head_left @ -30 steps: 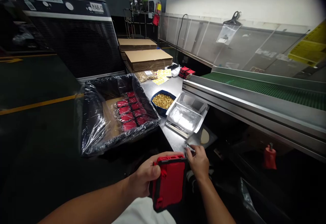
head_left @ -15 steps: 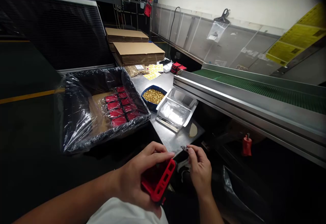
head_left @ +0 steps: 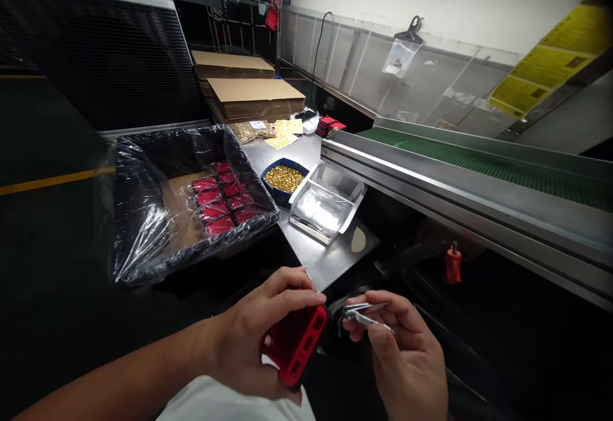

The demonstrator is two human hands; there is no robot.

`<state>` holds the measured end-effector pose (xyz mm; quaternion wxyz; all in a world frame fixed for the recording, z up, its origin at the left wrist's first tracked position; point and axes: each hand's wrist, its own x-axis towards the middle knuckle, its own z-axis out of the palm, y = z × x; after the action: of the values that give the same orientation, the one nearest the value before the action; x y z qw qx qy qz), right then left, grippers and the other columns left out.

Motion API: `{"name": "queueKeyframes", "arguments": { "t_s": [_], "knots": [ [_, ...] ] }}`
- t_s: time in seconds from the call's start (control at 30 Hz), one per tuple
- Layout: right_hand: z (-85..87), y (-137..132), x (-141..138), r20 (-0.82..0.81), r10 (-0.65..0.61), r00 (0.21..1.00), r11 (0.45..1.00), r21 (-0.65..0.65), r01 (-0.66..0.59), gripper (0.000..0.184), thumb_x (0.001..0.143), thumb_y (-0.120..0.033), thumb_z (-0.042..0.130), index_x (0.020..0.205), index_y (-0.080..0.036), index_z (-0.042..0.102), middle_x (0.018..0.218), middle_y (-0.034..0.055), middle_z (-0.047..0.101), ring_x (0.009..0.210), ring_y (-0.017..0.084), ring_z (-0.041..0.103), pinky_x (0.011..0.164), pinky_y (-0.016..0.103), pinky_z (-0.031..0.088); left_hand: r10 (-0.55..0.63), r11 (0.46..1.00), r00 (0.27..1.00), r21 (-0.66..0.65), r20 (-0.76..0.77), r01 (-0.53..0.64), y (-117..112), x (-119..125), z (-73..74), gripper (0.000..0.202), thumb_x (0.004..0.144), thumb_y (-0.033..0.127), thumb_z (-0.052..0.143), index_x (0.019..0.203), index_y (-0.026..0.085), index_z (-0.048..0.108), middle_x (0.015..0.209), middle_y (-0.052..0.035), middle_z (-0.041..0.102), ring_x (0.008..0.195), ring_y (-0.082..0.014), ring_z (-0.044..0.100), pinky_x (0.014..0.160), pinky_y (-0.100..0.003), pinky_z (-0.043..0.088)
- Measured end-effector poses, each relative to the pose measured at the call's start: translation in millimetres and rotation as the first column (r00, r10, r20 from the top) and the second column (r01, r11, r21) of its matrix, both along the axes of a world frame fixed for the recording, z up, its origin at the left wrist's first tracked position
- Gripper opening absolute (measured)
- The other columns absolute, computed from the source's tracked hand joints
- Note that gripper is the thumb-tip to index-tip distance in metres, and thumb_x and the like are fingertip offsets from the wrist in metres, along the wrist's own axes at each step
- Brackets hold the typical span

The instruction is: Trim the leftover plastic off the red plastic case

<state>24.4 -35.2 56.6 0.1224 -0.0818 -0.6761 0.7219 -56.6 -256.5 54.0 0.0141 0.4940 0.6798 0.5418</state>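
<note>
My left hand is wrapped round a red and black plastic case, tilted so its slotted red edge faces right, low in the view over my lap. My right hand sits just right of it and pinches a small silver metal clip between thumb and fingers, its tip close to the case's edge. Further up on the steel table stand a blue bowl of small brass parts and a clear plastic tray of small bags.
A plastic-lined box with rows of bagged red cases stands at the left. A green conveyor belt runs along the right. Flat cardboard stacks, yellow labels and a red bottle lie beyond.
The left hand turned the red case from face-up to edge-on and lowered it. The right hand rolled palm-up and came nearer, holding the metal clip by the case. The view shifted slightly.
</note>
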Motion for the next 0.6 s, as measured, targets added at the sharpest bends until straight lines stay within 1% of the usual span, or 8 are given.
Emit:
{"name": "queueKeyframes", "arguments": {
  "t_s": [0.1, 0.17, 0.27, 0.3, 0.33, 0.47, 0.53, 0.6],
  "knots": [
    [-0.5, -2.8, -1.6, -0.01, -0.037, 0.999, 0.999, -0.007, 0.037, 0.027, 0.082, -0.037, 0.067, 0.104, -0.022, 0.063, 0.093, 0.0081, 0.073, 0.072, 0.017, 0.07, 0.066, 0.026, 0.062, -0.012, 0.998, 0.988, 0.063, 0.154, 0.003, -1.9, 2.2, -3.5, 0.097, 0.053, 0.041, 0.093, 0.133, 0.019, 0.043, 0.126, -0.015, 0.049, 0.118, -0.0307, 0.052, 0.104, -0.041, 0.048],
    [-11.0, -2.5, -7.5, 0.03, -0.099, 0.995, 0.995, 0.033, 0.098, 0.031, 0.08, -0.04, 0.069, 0.104, -0.021, 0.064, 0.087, 0.0064, 0.071, 0.069, 0.015, 0.067, 0.065, 0.024, 0.06, -0.057, 0.998, 0.927, 0.024, 0.37, 0.052, -6.9, 5.5, -15.5, 0.093, 0.052, 0.046, 0.092, 0.128, 0.023, 0.045, 0.125, -0.0127, 0.052, 0.113, -0.03, 0.054, 0.099, -0.04, 0.049],
    [-44.0, -0.7, -23.3, 0.169, -0.184, 0.968, 0.976, 0.147, 0.159, 0.038, 0.075, -0.046, 0.072, 0.101, -0.019, 0.064, 0.075, 0.0032, 0.067, 0.065, 0.014, 0.063, 0.06, 0.023, 0.056, -0.059, 0.982, 0.612, -0.066, 0.789, 0.179, -17.2, 14.2, -52.6, 0.09, 0.053, 0.055, 0.089, 0.126, 0.024, 0.045, 0.123, -0.0107, 0.056, 0.106, -0.0283, 0.056, 0.093, -0.039, 0.048],
    [-58.7, 0.0, -29.9, 0.213, -0.192, 0.958, 0.972, 0.173, 0.156, 0.041, 0.074, -0.049, 0.073, 0.1, -0.018, 0.064, 0.074, 0.0034, 0.067, 0.066, 0.015, 0.064, 0.06, 0.024, 0.056, -0.037, 0.983, 0.489, -0.057, 0.871, 0.176, -20.1, 18.1, -68.1, 0.095, 0.053, 0.056, 0.088, 0.13, 0.025, 0.042, 0.12, -0.0096, 0.057, 0.104, -0.0275, 0.057, 0.089, -0.038, 0.048],
    [-74.2, 0.5, -36.8, 0.241, -0.191, 0.952, 0.971, 0.189, 0.147, 0.044, 0.074, -0.051, 0.071, 0.1, -0.017, 0.063, 0.076, 0.0045, 0.068, 0.068, 0.016, 0.065, 0.061, 0.026, 0.056, 0.019, 0.982, 0.439, -0.099, 0.899, 0.161, -22.3, 22.4, -83.5, 0.099, 0.052, 0.053, 0.089, 0.133, 0.025, 0.04, 0.12, -0.0086, 0.057, 0.105, -0.0264, 0.056, 0.093, -0.038, 0.046],
    [-131.8, 4.3, -57.7, 0.244, -0.183, 0.952, 0.956, 0.272, 0.114, 0.049, 0.077, -0.055, 0.065, 0.105, -0.015, 0.059, 0.089, 0.0097, 0.071, 0.08, 0.021, 0.068, 0.074, 0.035, 0.058, 0.387, 0.886, 0.492, -0.462, 0.78, 0.036, -25.8, 39.2, -123.4, 0.084, 0.06, 0.045, 0.086, 0.13, 0.022, 0.045, 0.098, -0.0032, 0.059, 0.089, -0.0215, 0.055, 0.078, -0.032, 0.046],
    [-151.0, 8.1, -60.8, 0.246, -0.212, 0.946, 0.926, 0.36, 0.114, 0.048, 0.078, -0.054, 0.064, 0.105, -0.015, 0.06, 0.086, 0.0084, 0.07, 0.077, 0.021, 0.066, 0.075, 0.037, 0.056, 0.428, 0.862, 0.526, -0.507, 0.735, 0.008, -27.6, 42.5, -125.3, 0.076, 0.066, 0.049, 0.082, 0.127, 0.021, 0.047, 0.097, -0.0035, 0.06, 0.088, -0.0222, 0.056, 0.078, -0.031, 0.046],
    [-162.5, 13.1, -59.5, 0.242, -0.257, 0.936, 0.875, 0.469, 0.119, 0.046, 0.078, -0.054, 0.064, 0.103, -0.015, 0.062, 0.085, 0.0077, 0.067, 0.071, 0.02, 0.061, 0.074, 0.038, 0.052, 0.353, 0.892, 0.531, -0.448, 0.771, 0.056, -32.1, 40.1, -118.9, 0.066, 0.076, 0.056, 0.072, 0.126, 0.019, 0.048, 0.102, -0.0058, 0.063, 0.092, -0.0229, 0.058, 0.081, -0.032, 0.047]
  ]
}}
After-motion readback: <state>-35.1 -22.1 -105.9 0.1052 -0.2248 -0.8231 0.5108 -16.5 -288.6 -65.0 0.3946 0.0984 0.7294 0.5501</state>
